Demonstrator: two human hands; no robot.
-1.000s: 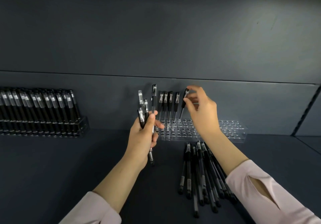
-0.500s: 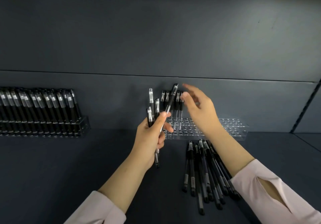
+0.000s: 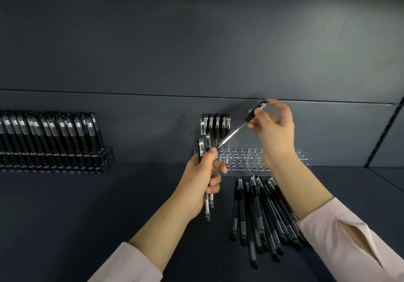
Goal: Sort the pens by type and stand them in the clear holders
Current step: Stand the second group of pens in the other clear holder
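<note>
A single pen (image 3: pixel 238 127), tilted, spans the two hands: its capped upper end is pinched in the grip of the right hand (image 3: pixel 274 130), its lower end meets the thumb of the left hand (image 3: pixel 200 176). The left grip is closed around a bundle of pens (image 3: pixel 206 194) held upright. Behind both grips, the clear holder (image 3: pixel 262 159) carries a few standing pens (image 3: pixel 216 126) at its left end. Below the right grip, loose pens (image 3: pixel 260 214) lie on the dark surface (image 3: pixel 87 205). Far to the left of the left grip stands a filled holder (image 3: pixel 52 141).
</note>
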